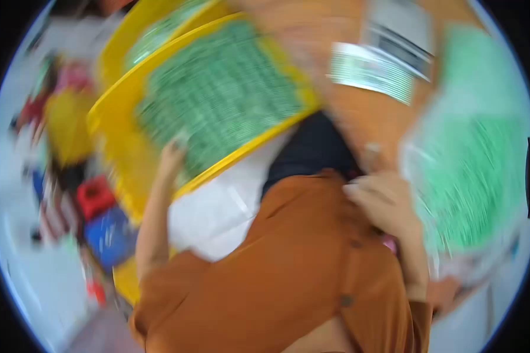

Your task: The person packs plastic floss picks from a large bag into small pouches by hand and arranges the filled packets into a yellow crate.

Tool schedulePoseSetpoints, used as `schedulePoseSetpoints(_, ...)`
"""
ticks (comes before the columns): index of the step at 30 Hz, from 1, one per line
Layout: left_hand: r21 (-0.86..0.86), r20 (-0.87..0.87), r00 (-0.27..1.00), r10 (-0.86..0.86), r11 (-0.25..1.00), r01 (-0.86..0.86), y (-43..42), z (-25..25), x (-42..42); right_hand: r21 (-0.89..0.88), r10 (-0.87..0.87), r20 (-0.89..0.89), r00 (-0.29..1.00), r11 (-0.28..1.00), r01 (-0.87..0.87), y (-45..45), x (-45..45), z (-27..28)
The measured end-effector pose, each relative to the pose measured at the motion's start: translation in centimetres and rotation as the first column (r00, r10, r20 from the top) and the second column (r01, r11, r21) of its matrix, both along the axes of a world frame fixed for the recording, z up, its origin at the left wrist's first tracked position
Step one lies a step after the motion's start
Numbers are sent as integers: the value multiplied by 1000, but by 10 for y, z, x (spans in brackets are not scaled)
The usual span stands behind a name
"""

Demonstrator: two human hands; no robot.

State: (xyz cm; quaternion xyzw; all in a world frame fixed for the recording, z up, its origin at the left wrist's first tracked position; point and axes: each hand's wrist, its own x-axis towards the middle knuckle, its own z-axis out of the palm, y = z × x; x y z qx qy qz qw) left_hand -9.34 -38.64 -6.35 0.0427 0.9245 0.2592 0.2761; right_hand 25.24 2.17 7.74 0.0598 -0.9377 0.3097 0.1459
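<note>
My left hand (172, 157) is over the near left part of a yellow crate (203, 179), at the edge of the many small green pieces (224, 94) inside it. A whitish spot shows at its fingertips, but motion blur hides how the fingers are set. My right hand (386, 197) is in front of my body by the edge of the orange-brown table (359, 123). Its fingers are curled in, and what they hold, if anything, does not show. Beside it lies a clear plastic bag (474, 176) full of thin green pieces.
Behind the first crate is another yellow crate (121, 50) with green contents in clear plastic. Printed papers (371, 70) lie on the table. Off to the left are a red container (96, 196), a blue container (109, 235) and several blurred people (70, 123).
</note>
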Motion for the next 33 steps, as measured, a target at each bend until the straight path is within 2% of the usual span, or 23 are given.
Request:
schedulePoseSetpoints(1, -52, 75, 989, -131, 990, 135, 26, 26, 20, -7, 31, -82, 996, 999, -32, 5, 8, 6)
schedulePoseSetpoints(2, -3, 281, 941, -188, 981, 196, 9, 12, -2, -131, -81, -95, 992, 989, 68, 11, 27, 11)
schedulePoseSetpoints(3, -70, 118, 962, -245, 965, 254, 40, 47, 17, -102, -171, -180, 969, 983, 154, 31, 55, 23)
schedulePoseSetpoints(4, -231, -125, 892, -435, 887, 400, 35, 41, 7, -9, -476, 36, 879, 879, 476, 46, 92, 42)
schedulePoseSetpoints(5, -349, -231, 839, -492, 847, 400, 52, 52, 6, 176, -699, 259, 667, 713, 679, 60, 129, 62)
schedulePoseSetpoints(6, -308, -211, 802, -559, 817, 488, 103, 64, 23, -83, -877, 128, 464, 456, 886, 78, 171, 54)
schedulePoseSetpoints(7, -196, -315, 826, -468, 884, 425, 139, 84, 49, -49, -902, 127, 413, 410, 911, 81, 200, 47)
schedulePoseSetpoints(8, -89, -414, 843, -343, 937, 338, 170, 96, 71, 276, -859, 112, 500, 510, 814, 89, 229, 30)
schedulePoseSetpoints(9, 51, -471, 751, -462, 836, 546, 194, 82, 86, 564, -796, 137, 590, 552, 614, 94, 246, 23)
schedulePoseSetpoints(10, 171, -546, 645, -534, 683, 710, 215, 68, 101, 566, -796, 130, 591, 549, 615, 89, 247, 23)
schedulePoseSetpoints(12, 252, -645, 433, -629, 360, 898, 271, 71, 148, 511, -789, 147, 596, 577, 637, 72, 247, 18)
schedulePoseSetpoints(13, 295, -635, 429, -643, 311, 903, 290, 73, 171, 502, -793, 147, 591, 575, 647, 70, 246, 13)
schedulePoseSetpoints(15, 323, -622, 397, -675, 240, 915, 315, 81, 207, 486, -908, 87, 410, 398, 778, 64, 238, 4)
schedulePoseSetpoints(17, 321, -686, 266, -678, 46, 946, 334, 89, 228, 523, -922, 88, 376, 364, 771, 57, 236, -12)
schedulePoseSetpoints(18, 312, -690, 256, -677, 41, 949, 338, 93, 232, 570, -927, 92, 363, 347, 745, 56, 235, -17)
schedulePoseSetpoints(20, 326, -733, 207, -648, -68, 943, 343, 100, 237, 630, -933, 80, 350, 320, 708, 54, 234, -21)
schedulePoseSetpoints(25, 317, -727, 178, -663, -94, 944, 360, 108, 239, 817, -933, 80, 350, 262, 514, 73, 235, -31)
schedulePoseSetpoints(27, 314, -744, 168, -646, -117, 942, 365, 112, 238, 654, -922, 251, 295, 386, 651, 87, 244, -26)
schedulePoseSetpoints(28, 325, -734, 184, -654, -101, 940, 367, 114, 236, 657, -924, 240, 297, 380, 651, 100, 254, -21)
schedulePoseSetpoints(29, 337, -724, 198, -661, -87, 938, 368, 116, 234, 345, -856, 411, 315, 466, 815, 115, 266, -14)
schedulePoseSetpoints(30, 336, -734, 199, -649, -94, 937, 370, 117, 232, -7, -748, 543, 382, 451, 893, 124, 272, -8)
schedulePoseSetpoints(31, 390, -683, 261, -683, -38, 920, 373, 118, 230, 5, -759, 528, 381, 451, 892, 128, 271, -3)
schedulePoseSetpoints(33, 444, -641, 331, -693, 18, 896, 384, 123, 232, -287, -791, 404, 460, 368, 884, 136, 263, 6)
